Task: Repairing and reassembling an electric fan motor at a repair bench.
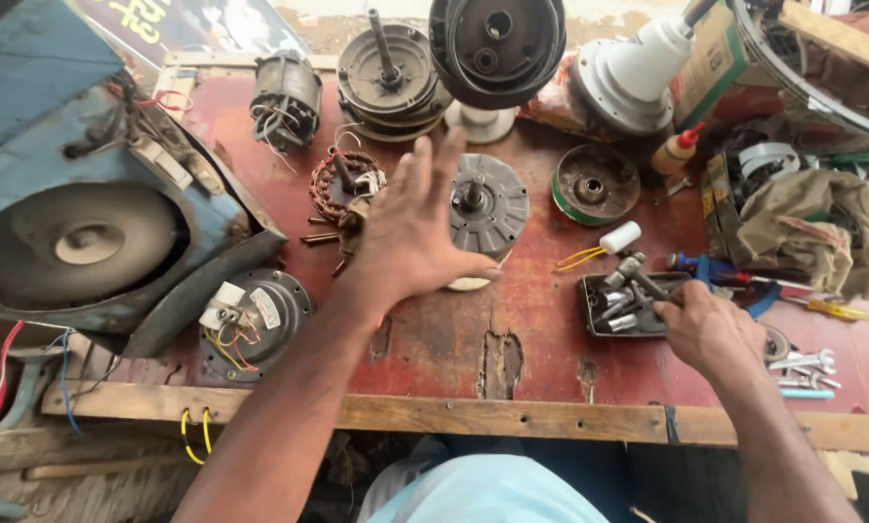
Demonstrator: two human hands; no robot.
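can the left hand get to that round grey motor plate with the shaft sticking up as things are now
Probably yes. The left hand is spread open, empty, right beside the grey motor plate, thumb near its lower edge, and nothing lies between them.

**Labels, sign and boxes around our counter**

We see a dark sign board (187,21) with yellow lettering lying at the far left edge, partly hidden behind the blue housing. On the round motor cover near our left arm sits a small white label (266,308) (tilted, with fine print too small to tell). At the far right stands a brown cardboard box (707,60), and a flat printed carton (716,189) stands on edge beside the cloth.
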